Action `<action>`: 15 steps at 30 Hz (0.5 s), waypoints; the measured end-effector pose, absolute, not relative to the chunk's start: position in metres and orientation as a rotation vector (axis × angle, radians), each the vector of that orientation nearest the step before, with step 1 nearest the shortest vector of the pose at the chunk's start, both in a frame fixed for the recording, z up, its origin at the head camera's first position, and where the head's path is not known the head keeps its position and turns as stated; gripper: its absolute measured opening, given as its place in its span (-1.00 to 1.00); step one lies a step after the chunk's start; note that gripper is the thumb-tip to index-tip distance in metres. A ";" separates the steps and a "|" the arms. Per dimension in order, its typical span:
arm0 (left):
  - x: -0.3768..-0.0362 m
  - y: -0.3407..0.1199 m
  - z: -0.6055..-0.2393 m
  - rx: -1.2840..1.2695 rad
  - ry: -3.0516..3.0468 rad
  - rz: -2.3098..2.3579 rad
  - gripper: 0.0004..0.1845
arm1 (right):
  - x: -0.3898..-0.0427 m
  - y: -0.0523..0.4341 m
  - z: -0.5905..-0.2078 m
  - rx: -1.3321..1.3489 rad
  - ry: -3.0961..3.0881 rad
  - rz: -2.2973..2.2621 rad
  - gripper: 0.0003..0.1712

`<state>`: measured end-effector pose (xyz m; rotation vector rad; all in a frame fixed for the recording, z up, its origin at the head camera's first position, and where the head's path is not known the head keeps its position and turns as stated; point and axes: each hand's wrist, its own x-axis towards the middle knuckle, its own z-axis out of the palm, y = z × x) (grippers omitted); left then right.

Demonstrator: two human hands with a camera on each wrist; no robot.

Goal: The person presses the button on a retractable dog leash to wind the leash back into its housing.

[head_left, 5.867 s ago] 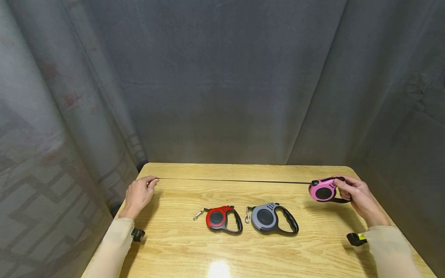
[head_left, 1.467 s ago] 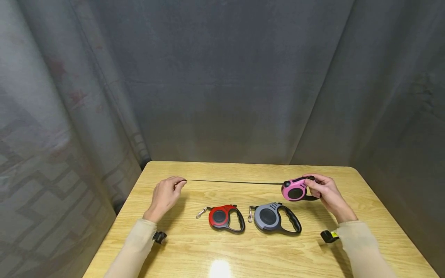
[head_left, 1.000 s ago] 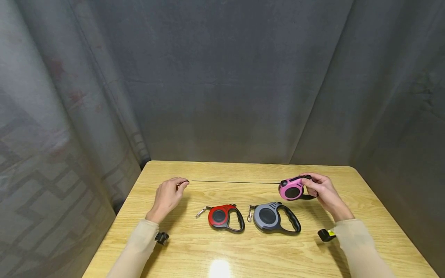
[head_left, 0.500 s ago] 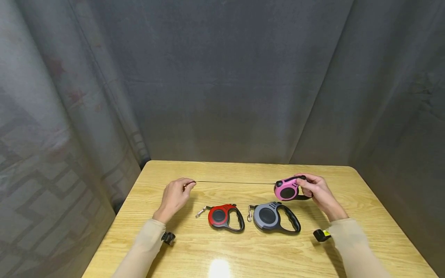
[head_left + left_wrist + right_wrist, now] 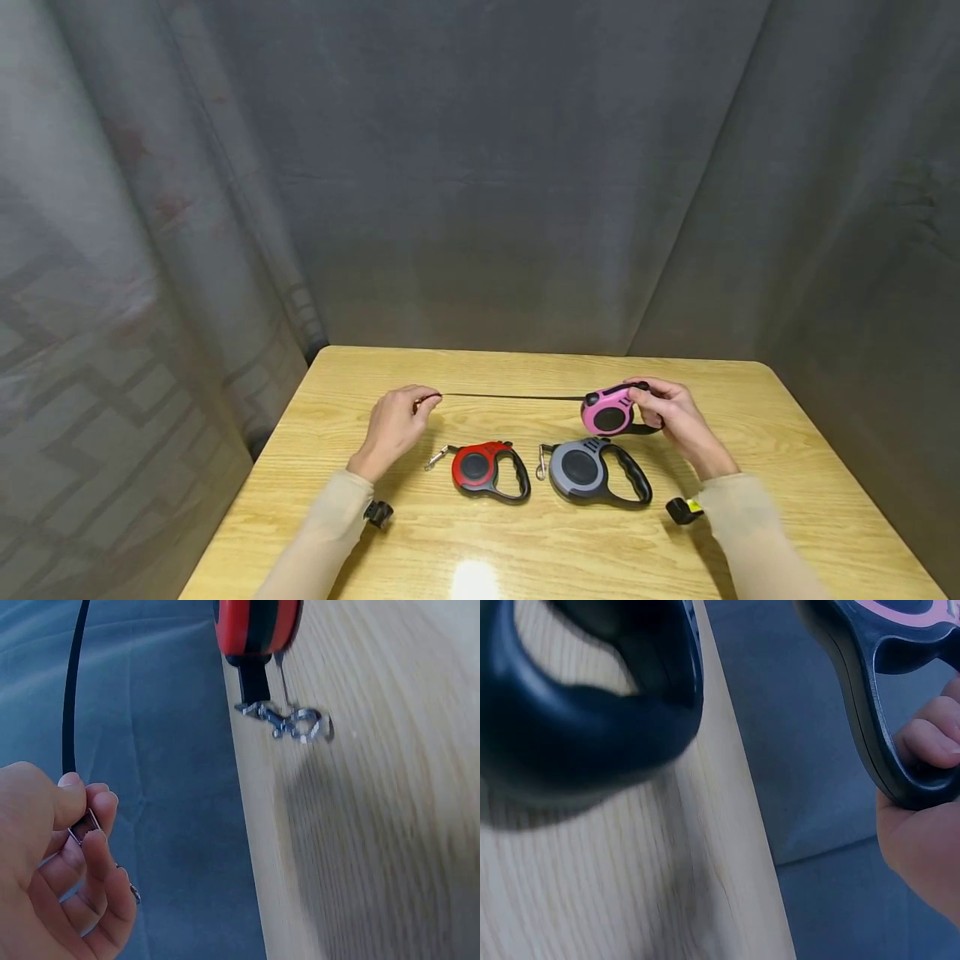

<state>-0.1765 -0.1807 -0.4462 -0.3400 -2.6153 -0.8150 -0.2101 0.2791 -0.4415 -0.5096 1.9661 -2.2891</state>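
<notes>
My right hand [image 5: 677, 418] grips the handle of a pink retractable dog leash [image 5: 606, 414], held above the table. In the right wrist view, its fingers [image 5: 932, 733] curl through the black handle loop [image 5: 864, 712]. A black leash strap [image 5: 517, 397] runs fairly straight leftward to my left hand [image 5: 394, 425]. Thumb and fingers there pinch the strap's end, around a small metal fitting [image 5: 85, 825]; most of the clip is hidden. Below the strap, a red retractable leash [image 5: 473, 468] and a larger grey one [image 5: 578, 468] lie on the table, hooks pointing left.
The wooden table [image 5: 420, 533] is bounded by grey curtains [image 5: 480, 208] behind and at the sides. The red leash's snap hook [image 5: 300, 724] shows close up in the left wrist view. A black wrist camera [image 5: 378, 513] hangs below the left wrist.
Both hands have come closer together, left hand moving right and right hand moving left. The stretch of strap between them has shortened. The red and grey leashes stay put.
</notes>
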 end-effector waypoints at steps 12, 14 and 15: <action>-0.181 -0.152 -0.442 -0.391 -2.615 -0.834 -0.84 | -0.212 0.257 -0.445 -0.427 1.963 -2.305 -0.55; -0.182 -0.148 -0.442 -0.410 -2.602 -0.833 -0.84 | -0.213 0.253 -0.445 -0.438 1.947 -2.311 -0.56; -0.182 -0.146 -0.442 -0.418 -2.599 -0.833 -0.84 | -0.213 0.252 -0.446 -0.439 1.942 -2.314 -0.56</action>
